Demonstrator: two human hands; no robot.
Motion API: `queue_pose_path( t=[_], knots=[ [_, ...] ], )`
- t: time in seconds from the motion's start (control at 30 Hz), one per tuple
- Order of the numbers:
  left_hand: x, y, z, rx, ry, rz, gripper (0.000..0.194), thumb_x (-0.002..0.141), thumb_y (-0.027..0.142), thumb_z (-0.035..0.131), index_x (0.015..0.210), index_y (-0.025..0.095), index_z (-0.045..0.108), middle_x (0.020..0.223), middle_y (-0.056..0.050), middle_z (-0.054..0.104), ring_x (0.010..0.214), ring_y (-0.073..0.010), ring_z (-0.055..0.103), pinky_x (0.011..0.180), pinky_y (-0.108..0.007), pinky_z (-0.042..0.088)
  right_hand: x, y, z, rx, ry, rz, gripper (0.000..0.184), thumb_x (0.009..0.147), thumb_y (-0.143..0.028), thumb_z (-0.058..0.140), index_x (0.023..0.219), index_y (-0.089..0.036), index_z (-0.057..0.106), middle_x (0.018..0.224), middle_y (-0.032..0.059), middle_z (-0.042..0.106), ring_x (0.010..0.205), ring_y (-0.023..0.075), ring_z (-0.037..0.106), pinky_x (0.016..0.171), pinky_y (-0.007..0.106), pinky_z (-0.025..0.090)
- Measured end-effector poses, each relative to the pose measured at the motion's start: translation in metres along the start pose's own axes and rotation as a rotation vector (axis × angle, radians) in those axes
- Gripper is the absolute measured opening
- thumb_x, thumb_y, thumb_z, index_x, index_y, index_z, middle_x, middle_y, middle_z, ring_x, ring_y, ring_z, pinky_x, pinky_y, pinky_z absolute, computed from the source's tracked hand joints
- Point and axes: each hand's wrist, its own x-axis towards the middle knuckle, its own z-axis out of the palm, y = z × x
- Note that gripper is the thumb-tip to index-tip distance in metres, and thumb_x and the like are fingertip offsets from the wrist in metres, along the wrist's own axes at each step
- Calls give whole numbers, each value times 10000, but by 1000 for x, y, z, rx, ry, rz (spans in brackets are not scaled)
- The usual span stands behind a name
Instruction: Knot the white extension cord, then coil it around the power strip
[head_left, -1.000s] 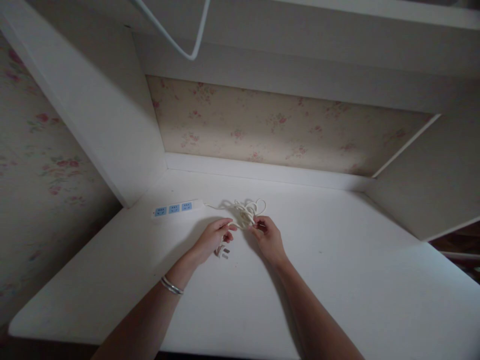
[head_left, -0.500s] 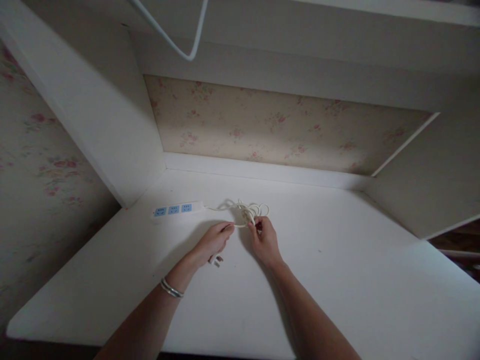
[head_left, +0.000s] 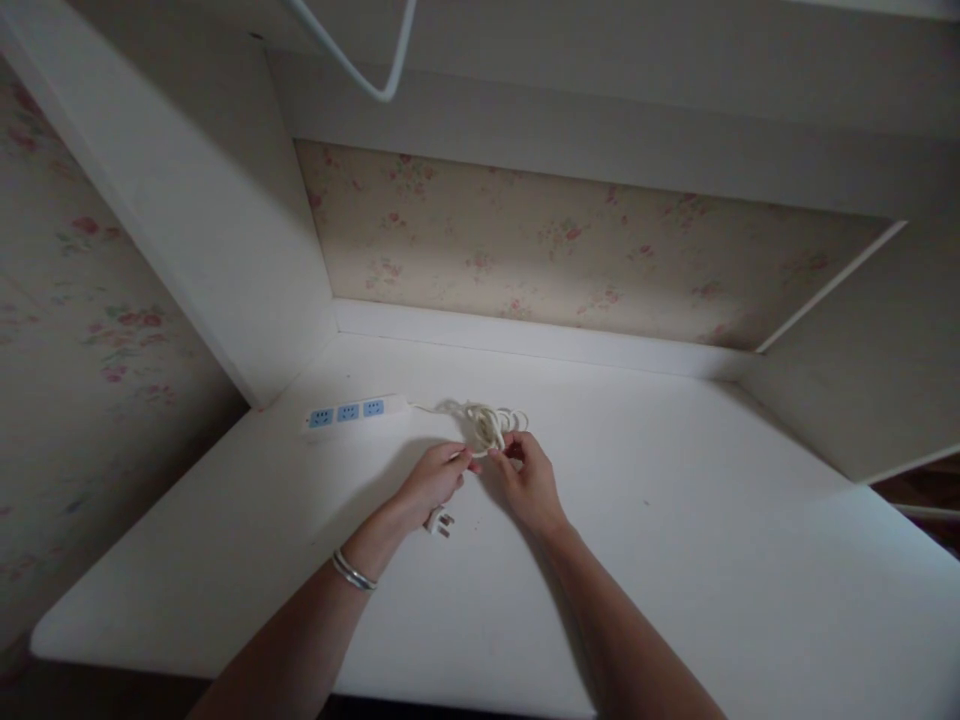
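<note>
A white power strip with three blue socket panels lies on the desk, left of my hands. From its right end a cream power cord runs into a loose tangle of loops. My left hand pinches a length of the cord near the tangle's lower side; the plug, prongs showing, pokes out beneath that hand. Against the right side of the tangle, my right hand is closed on the cord loops between thumb and fingers.
The white desk top has a panel rising on its left and another on its right. Floral wallpaper covers the back behind a low white ledge. Overhead hangs a bent pale rod or cable below the shelf.
My hands have come closer together, and the cord tangle has shifted slightly left and bunched up. The plug has turned a little under my left hand. The view has tilted slightly.
</note>
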Motion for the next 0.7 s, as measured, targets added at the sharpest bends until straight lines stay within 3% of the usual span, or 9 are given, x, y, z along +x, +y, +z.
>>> queue_pose_path(
  t=[0.17, 0.33, 0.47, 0.57, 0.7],
  knots=[
    [0, 0, 6, -98, -30, 61, 335, 824, 493, 514, 812, 163, 572, 508, 84, 371, 363, -44, 232, 360, -196, 116, -5, -4, 6, -77, -52, -76, 98, 879, -297, 506, 885, -209, 550, 852, 43, 581, 780, 169, 544, 741, 303, 462],
    [4, -1, 9, -182, 74, 131, 312, 834, 497, 504, 826, 186, 527, 594, 78, 423, 364, -34, 239, 350, -185, 144, -6, -11, 5, -45, -169, -171, 204, 906, -280, 471, 1040, -224, 615, 1006, 91, 618, 958, 210, 554, 866, 359, 456],
    [8, -4, 5, 6, 184, 296, 320, 821, 485, 558, 900, 175, 562, 720, 16, 579, 515, -82, 478, 477, -196, 352, -5, -13, 6, 73, -269, -203, 258, 911, -276, 479, 1102, -245, 648, 1075, 83, 623, 1036, 198, 548, 928, 353, 433],
    [10, -6, 2, 211, 238, 442, 281, 839, 432, 563, 914, 162, 588, 862, -42, 652, 778, -155, 594, 684, -242, 422, -4, -12, 9, 183, -235, -53, 232, 911, -341, 496, 1027, -239, 669, 1000, 56, 649, 950, 181, 575, 871, 328, 452],
    [7, -7, 2, 386, 235, 448, 261, 902, 416, 458, 865, 183, 572, 727, 1, 612, 670, -145, 551, 617, -242, 362, -3, -11, 11, 372, -172, 273, 305, 863, -480, 546, 986, -211, 618, 786, 0, 617, 648, 130, 544, 610, 253, 449]
  ],
)
